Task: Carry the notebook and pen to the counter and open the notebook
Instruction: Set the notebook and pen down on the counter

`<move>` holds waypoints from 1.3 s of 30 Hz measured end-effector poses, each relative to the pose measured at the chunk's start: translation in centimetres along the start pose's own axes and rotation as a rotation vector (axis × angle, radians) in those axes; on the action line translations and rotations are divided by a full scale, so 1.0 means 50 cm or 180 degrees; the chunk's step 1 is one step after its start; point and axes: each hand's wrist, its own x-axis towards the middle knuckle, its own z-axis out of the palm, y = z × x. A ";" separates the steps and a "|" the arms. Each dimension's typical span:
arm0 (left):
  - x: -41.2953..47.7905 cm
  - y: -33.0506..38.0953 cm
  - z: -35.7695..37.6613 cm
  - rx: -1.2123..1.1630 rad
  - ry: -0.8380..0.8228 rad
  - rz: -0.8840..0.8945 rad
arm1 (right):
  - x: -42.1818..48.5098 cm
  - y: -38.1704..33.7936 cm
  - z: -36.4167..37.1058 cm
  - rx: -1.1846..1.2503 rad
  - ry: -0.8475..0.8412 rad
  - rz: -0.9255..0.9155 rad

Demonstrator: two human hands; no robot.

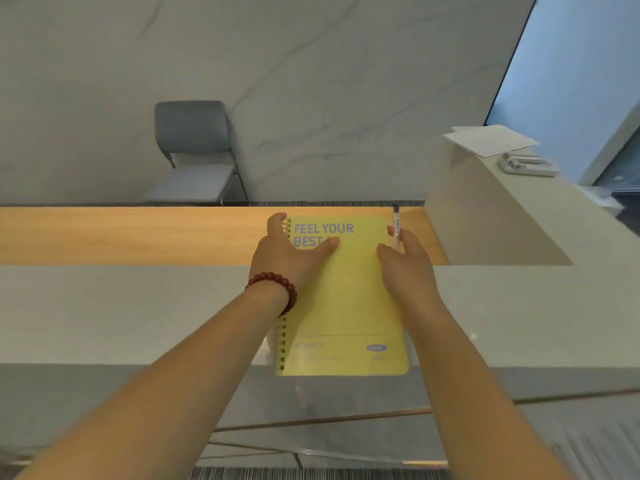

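Note:
A closed yellow spiral notebook [346, 306] with purple lettering lies across the grey counter [138, 306], its near edge past the counter's front. My left hand [287, 251], with a red bead bracelet at the wrist, grips its top left corner at the spiral, thumb on the cover. My right hand [408, 261] holds the notebook's right edge and also clasps a clear pen [397, 225] that points away from me.
Beyond the grey counter runs a lower wooden ledge [138, 233]. A raised white counter section [502, 216] at right carries loose papers [491, 140] and a small tray [528, 165]. A grey chair [194, 150] stands against the marble wall.

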 end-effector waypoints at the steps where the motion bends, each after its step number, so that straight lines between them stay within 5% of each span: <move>1: -0.001 -0.006 0.004 0.0057 -0.0041 -0.0051 | 0.000 0.006 -0.002 -0.0081 0.0017 -0.0037; 14: -0.017 -0.044 0.024 0.1228 0.0078 -0.0362 | -0.011 0.061 0.008 -0.1061 0.0064 -0.0293; 39: -0.028 0.000 0.067 0.1268 -0.0136 -0.0147 | -0.005 0.083 -0.089 -0.2318 0.0711 -0.0018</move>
